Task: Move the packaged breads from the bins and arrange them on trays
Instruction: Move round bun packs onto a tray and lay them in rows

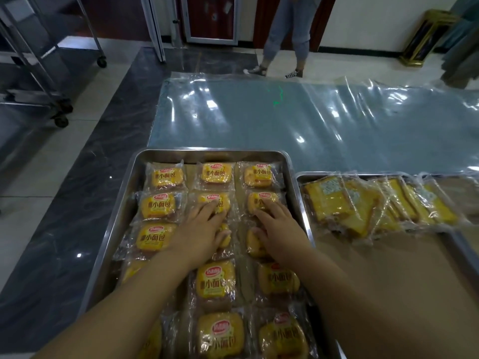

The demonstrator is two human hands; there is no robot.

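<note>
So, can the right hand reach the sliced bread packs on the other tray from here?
Probably yes. The right hand lies flat on the small bread packs, holding nothing, and the sliced bread packs lie uncovered on the neighbouring tray to its right, with nothing between.

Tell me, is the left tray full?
Full, as far as visible: packs cover the tray in three columns; the left hand and right hand hide some.

The left hand (202,229) covers most of two bread packs (224,201) in the middle column of the near tray (121,203). The right hand (280,229) hides much of two in the right column. The near tray runs off the bottom edge and the right tray (302,177) off the right edge. The far person (285,35) shows legs only.
</note>
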